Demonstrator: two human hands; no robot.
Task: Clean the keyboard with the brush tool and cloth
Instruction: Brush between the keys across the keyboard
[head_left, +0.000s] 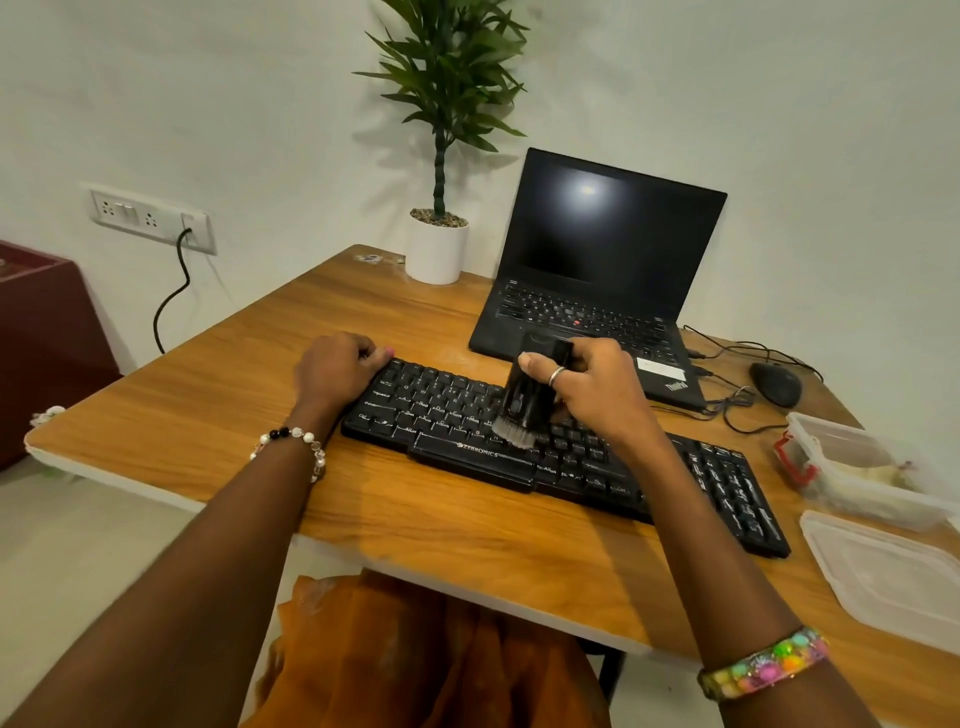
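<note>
A black Zebronics keyboard lies slanted across the wooden table. My right hand grips a black brush tool upright, its grey bristles down on the keys near the keyboard's middle. My left hand rests on the keyboard's far left corner, fingers curled over its edge. No cloth is in view.
An open black laptop stands behind the keyboard, a potted plant to its left. A black mouse with tangled cables lies at the right. A clear plastic container and its lid sit at the table's right edge.
</note>
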